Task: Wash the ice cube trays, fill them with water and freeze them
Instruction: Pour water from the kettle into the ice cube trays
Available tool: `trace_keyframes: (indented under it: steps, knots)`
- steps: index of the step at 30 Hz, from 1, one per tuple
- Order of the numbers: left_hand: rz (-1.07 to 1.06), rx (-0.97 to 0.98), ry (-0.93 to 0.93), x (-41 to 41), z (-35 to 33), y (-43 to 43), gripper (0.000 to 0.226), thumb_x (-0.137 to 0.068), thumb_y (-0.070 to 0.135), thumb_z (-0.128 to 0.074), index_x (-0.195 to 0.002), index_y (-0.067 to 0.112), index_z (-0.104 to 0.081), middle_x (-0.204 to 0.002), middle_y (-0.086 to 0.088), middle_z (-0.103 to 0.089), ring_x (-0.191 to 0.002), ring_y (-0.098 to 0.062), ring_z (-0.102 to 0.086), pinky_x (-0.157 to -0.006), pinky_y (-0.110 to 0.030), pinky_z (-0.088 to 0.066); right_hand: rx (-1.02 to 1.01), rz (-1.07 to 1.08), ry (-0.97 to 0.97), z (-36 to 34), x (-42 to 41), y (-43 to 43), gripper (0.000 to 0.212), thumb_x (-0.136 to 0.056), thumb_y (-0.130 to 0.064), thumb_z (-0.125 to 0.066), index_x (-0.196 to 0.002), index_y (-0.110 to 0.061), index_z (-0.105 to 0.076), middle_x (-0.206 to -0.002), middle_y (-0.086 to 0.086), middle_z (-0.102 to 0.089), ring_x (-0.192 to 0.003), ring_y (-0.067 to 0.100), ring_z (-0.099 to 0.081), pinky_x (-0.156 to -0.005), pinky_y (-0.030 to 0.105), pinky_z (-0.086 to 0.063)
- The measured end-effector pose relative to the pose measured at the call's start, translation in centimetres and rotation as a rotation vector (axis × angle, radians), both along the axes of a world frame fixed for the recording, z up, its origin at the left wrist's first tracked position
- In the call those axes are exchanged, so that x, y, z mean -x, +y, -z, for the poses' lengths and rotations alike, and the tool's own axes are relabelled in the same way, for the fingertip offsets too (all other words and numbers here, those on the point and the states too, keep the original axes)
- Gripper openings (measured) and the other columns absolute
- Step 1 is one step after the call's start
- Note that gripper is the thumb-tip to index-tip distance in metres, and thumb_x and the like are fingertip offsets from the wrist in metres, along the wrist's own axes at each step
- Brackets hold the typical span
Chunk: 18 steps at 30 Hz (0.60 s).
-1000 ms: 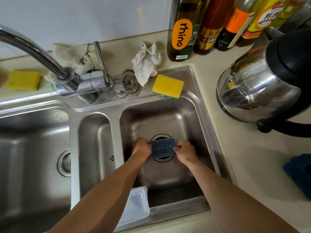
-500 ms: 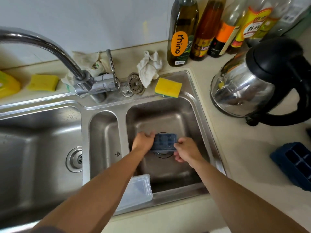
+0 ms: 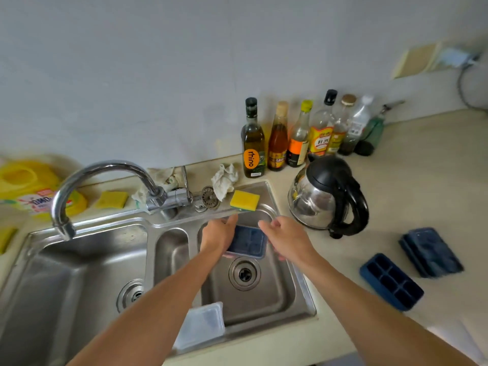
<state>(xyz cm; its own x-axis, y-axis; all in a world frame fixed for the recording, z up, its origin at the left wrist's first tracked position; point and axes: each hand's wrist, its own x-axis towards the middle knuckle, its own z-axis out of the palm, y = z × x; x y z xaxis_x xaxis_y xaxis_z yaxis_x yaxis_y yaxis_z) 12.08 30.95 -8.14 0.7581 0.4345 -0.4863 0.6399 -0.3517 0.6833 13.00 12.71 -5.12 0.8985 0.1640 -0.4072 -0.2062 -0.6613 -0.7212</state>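
Kettle [image 3: 327,194] crowds the sink's [image 3: 303,281] right rim.

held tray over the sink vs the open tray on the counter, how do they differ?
The held tray is up over the right basin, gripped by the left hand; the open counter tray lies flat, untouched. The held one looks covered by a clear lid; the counter one shows bare compartments. Both are dark blue, rectangular ice trays.
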Motion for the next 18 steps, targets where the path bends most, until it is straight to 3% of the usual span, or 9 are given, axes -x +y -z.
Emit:
trace_keyframes:
  steps: [3, 6, 8, 11, 14, 18]
  knots:
    - [0.051, -0.033, -0.035, -0.4, -3.5, -1.1, 0.044, -0.097, 0.046, -0.053, -0.068, 0.016, -0.067, -0.074, -0.009, -0.065, -0.057, -0.019, -0.065, -0.029, -0.017, -0.040, 0.065, -0.084, -0.069, -3.5, -1.4, 0.6, 0.055, -0.097, -0.062, -0.042, -0.073, -0.015, -0.057, -0.073, 0.009, -0.064, -0.078, 0.033, -0.069, -0.079, 0.048, -0.059]
    - [0.046, 0.019, -0.055, -0.1, -5.8, -2.0, 0.039, -0.095, 0.040, -0.053, -0.078, 0.007, -0.068, -0.081, -0.017, -0.068, -0.059, -0.030, -0.071, -0.036, -0.029, -0.051, 0.132, -0.158, -0.063, -5.1, -1.8, 1.3, 0.061, -0.099, -0.064, -0.033, -0.080, -0.012, -0.059, -0.082, 0.013, -0.065, -0.082, 0.035, -0.070, -0.078, 0.046, -0.060]
    - [0.034, 0.040, -0.066, 0.1, -6.9, -2.4, 0.038, -0.095, 0.037, -0.053, -0.085, 0.004, -0.068, -0.084, -0.019, -0.069, -0.055, -0.030, -0.072, -0.039, -0.034, -0.054, 0.164, -0.188, -0.071, -5.5, -1.9, 1.3, 0.061, -0.100, -0.065, -0.032, -0.083, -0.012, -0.057, -0.074, 0.008, -0.061, -0.074, 0.031, -0.069, -0.069, 0.039, -0.059]
    - [0.024, 0.070, -0.045, 0.3, -7.8, -3.0, 0.036, -0.096, 0.036, -0.053, -0.092, 0.004, -0.068, -0.091, -0.022, -0.069, -0.061, -0.034, -0.073, -0.042, -0.035, -0.056, 0.196, -0.247, -0.123, -5.8, -1.8, 0.7, 0.058, -0.101, -0.065, -0.028, -0.083, -0.017, -0.053, -0.073, 0.004, -0.055, -0.080, 0.033, -0.065, -0.074, 0.040, -0.054]
    - [0.014, 0.094, -0.046, 0.3, -8.3, -3.3, 0.035, -0.096, 0.037, -0.054, -0.090, 0.006, -0.068, -0.091, -0.020, -0.069, -0.064, -0.032, -0.073, -0.044, -0.037, -0.058, 0.194, -0.242, -0.151, -6.2, -1.9, 0.3, 0.059, -0.101, -0.065, -0.028, -0.084, -0.016, -0.054, -0.073, 0.003, -0.053, -0.078, 0.029, -0.057, -0.072, 0.037, -0.046]
    - [0.012, 0.113, -0.084, 0.3, -9.1, -3.8, 0.047, -0.094, 0.053, -0.058, -0.090, 0.008, -0.069, -0.090, -0.016, -0.071, -0.066, -0.027, -0.074, -0.049, -0.041, -0.062, 0.194, -0.241, -0.160, -6.9, -2.2, 0.0, 0.063, -0.101, -0.067, -0.028, -0.092, -0.010, -0.055, -0.086, 0.013, -0.060, -0.091, 0.038, -0.066, -0.078, 0.043, -0.053]
